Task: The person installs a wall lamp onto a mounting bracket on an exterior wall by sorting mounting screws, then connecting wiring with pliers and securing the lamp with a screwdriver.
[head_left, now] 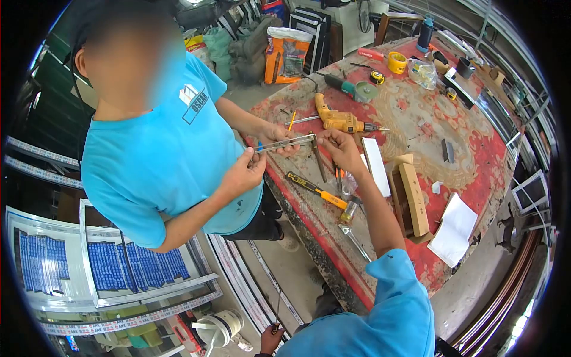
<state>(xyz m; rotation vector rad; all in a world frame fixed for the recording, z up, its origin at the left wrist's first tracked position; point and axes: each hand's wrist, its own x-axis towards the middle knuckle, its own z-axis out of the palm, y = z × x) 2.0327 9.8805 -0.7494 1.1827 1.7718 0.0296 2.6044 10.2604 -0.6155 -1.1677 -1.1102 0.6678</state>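
My right hand [341, 150] reaches over the table edge, fingers pinched at the end of a narrow metal strip [282, 143]. A co-worker in a blue shirt supports that strip with both hands, one at its far end and one beneath its middle. Low in the view, my left hand [272, 340] hangs beside the table, closed around what looks like a screwdriver [278, 309] with its thin shaft pointing up. Below my right hand lie a hammer [319, 160] and a yellow-and-black cutter-like tool [318, 190].
A yellow drill [342, 119], an angle grinder [351, 87], a tape measure [376, 77] and yellow tape [397, 62] lie across the table [416, 149]. An open cardboard box [410, 199] and a notebook [453, 229] sit at right. On the floor stands a white bucket [221, 327].
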